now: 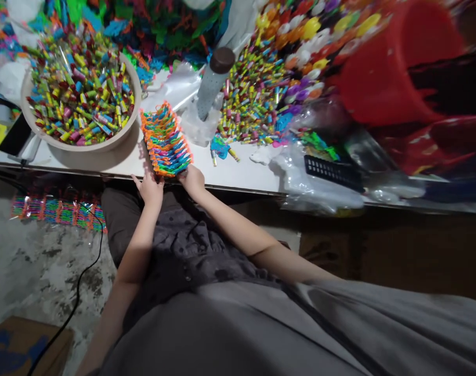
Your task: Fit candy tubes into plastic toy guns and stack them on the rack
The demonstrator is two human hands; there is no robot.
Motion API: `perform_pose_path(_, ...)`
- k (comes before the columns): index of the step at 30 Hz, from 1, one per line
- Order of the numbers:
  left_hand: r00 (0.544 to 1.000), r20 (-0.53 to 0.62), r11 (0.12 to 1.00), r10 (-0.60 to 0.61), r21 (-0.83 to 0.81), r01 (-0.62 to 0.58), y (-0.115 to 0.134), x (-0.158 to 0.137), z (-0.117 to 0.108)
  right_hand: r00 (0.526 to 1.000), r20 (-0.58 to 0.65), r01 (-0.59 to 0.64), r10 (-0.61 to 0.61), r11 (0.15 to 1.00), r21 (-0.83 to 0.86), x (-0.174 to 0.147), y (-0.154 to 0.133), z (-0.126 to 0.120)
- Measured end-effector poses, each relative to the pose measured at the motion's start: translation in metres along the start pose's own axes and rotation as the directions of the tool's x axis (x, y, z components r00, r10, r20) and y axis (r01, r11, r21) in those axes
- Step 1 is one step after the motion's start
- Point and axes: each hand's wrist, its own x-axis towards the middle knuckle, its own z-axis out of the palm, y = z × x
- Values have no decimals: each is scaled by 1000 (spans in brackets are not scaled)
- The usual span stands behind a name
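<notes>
A stack of small colourful plastic pieces (166,138), orange, blue, green and pink, lies in a neat row near the table's front edge. Its glossy look suggests clear wrapping. My left hand (150,189) grips its near left corner, thumb pointing out to the left. At the near right corner my right hand (192,181) holds the same stack, fingers partly hidden beneath it. Just right of the stack, a bottle with a brown cap (213,83) leans over crumpled clear plastic. A blue plastic piece with small tubes (221,147) lies on the table nearby.
A round tub (135,99) full of small coloured tubes stands left, beside a dark phone (16,137). Loose tubes (249,96) are heaped right of the bottle. Farther right are a red container (382,68) and a black basket (332,172). Wrapped colourful strips (59,209) hang or lie below left.
</notes>
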Motion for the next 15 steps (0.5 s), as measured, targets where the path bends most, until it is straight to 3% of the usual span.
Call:
perform_pose_path(3, 1000, 1, 1000, -21, 2, 21, -2, 2, -3, 982, 117, 150, -149, 989, 1, 13, 8, -12)
perform_pose_path(5, 998, 0, 997, -70, -37, 70, -2, -1, -6, 978, 61, 203, -200, 978, -43, 24, 21, -28)
perform_pose_path(7, 993, -40, 988, -109, -112, 104, -1, -10, -7, 986, -131, 90, -104, 990, -110, 35, 42, -44)
perform_pose_path(9, 987, -123, 974, -106, -212, 78, 3, -25, -7, 964, -263, -82, 45, 988, -129, 41, 64, -58)
perform_pose_path(12, 987, -152, 951, -49, -308, 0, 13, -51, -3, 970, -223, -131, 95, 980, -152, 41, 94, -70)
perform_pose_path(15, 1000, 27, 956, -3, -293, 11, 23, -68, 5, 983, -183, -45, 14, 986, -163, 32, 114, -72)
